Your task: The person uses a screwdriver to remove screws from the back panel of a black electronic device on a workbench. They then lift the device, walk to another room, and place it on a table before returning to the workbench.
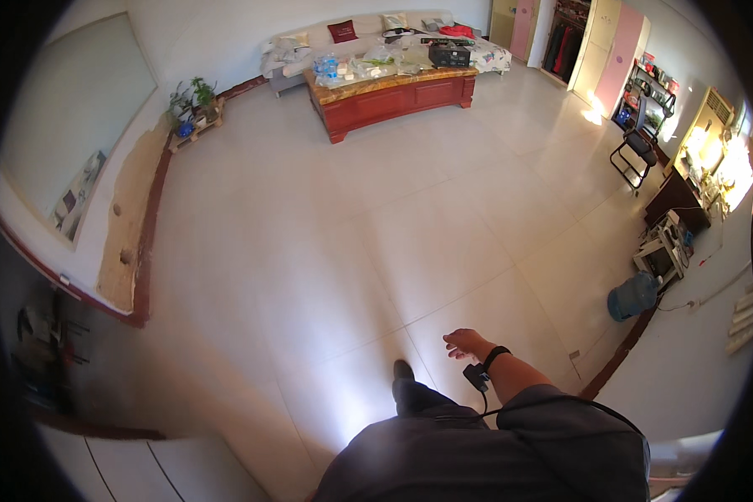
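Note:
My right hand (467, 345) hangs in front of my body, over the tiled floor (351, 251). Its fingers are loosely curled and a little apart, with nothing visible in them, and it touches nothing. Around the wrist is a black strap (495, 357). A small black box (475, 377) with a cable sits next to it. My left hand is out of view. Below, one dark shoe (402, 369) shows on the floor.
Ahead stands a red wooden coffee table (393, 107) loaded with bags and bottles, before a sofa (494, 57). Along the right are a black chair (637, 151), a white rack (666, 251) and a blue water jug (632, 296). Potted plants (197, 99) stand far left.

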Available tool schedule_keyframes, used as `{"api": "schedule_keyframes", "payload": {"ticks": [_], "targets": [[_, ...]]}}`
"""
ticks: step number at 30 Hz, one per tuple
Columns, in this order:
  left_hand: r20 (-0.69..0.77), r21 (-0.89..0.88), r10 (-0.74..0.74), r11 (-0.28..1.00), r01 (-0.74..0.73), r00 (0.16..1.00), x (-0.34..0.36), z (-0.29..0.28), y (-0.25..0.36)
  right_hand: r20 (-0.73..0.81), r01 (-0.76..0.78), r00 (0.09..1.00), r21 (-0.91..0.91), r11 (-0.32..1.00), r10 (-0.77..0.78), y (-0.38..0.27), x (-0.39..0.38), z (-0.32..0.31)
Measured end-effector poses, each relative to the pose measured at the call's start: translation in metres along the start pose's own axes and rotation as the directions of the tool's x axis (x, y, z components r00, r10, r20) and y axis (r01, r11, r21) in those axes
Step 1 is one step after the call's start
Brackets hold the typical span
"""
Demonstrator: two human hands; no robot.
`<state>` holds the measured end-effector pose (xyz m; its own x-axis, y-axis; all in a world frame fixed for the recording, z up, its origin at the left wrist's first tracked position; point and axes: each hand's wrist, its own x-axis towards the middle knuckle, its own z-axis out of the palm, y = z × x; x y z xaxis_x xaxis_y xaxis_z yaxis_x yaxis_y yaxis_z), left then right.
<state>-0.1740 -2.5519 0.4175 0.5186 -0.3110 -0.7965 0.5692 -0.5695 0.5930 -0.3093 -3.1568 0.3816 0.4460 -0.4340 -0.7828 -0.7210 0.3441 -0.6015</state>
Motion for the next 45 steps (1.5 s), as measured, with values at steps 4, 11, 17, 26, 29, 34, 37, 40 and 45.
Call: {"api": "schedule_keyframes", "payload": {"ticks": [4,11,17,26,29,34,37,40,45], "targets": [[-0.006,0.027,0.048,0.998,-0.048,0.999,0.071,0.029,0.127,-0.037,-0.006,0.999,0.049,0.999,0.008,-0.081,0.049,-0.059],[0.035,0.094,0.023,0.995,-0.027,0.999,0.208,0.064,0.311,-0.122,0.114,0.988,0.143,0.983,-0.097,-0.210,0.136,-0.149],[0.476,0.682,0.334,0.443,-0.581,0.814,0.379,0.089,0.472,-0.323,0.068,0.944,0.389,0.919,0.067,-0.242,0.192,-0.239],[0.221,0.347,0.097,0.922,-0.171,0.971,0.525,0.288,0.835,-0.466,0.108,0.835,0.660,0.743,0.293,-0.258,0.191,-0.347],[0.216,0.341,0.172,0.909,-0.240,0.961,0.570,0.363,0.918,-0.443,0.040,0.795,0.720,0.693,0.415,-0.265,0.223,-0.392],[0.210,0.359,0.073,0.922,-0.146,0.975,0.602,0.480,1.002,-0.411,0.051,0.824,0.740,0.671,0.390,-0.319,0.306,-0.515],[0.250,0.390,0.016,0.913,-0.116,0.968,0.608,0.543,1.039,-0.452,0.124,0.842,0.695,0.708,0.295,-0.384,0.359,-0.611],[0.263,0.399,-0.008,0.911,-0.101,0.965,0.623,0.595,1.074,-0.483,0.144,0.850,0.598,0.789,0.211,-0.457,0.404,-0.704],[0.269,0.526,-0.086,0.848,-0.071,0.959,0.708,0.681,1.160,-0.525,0.213,0.848,0.468,0.858,0.075,-0.547,0.485,-0.820]]}}
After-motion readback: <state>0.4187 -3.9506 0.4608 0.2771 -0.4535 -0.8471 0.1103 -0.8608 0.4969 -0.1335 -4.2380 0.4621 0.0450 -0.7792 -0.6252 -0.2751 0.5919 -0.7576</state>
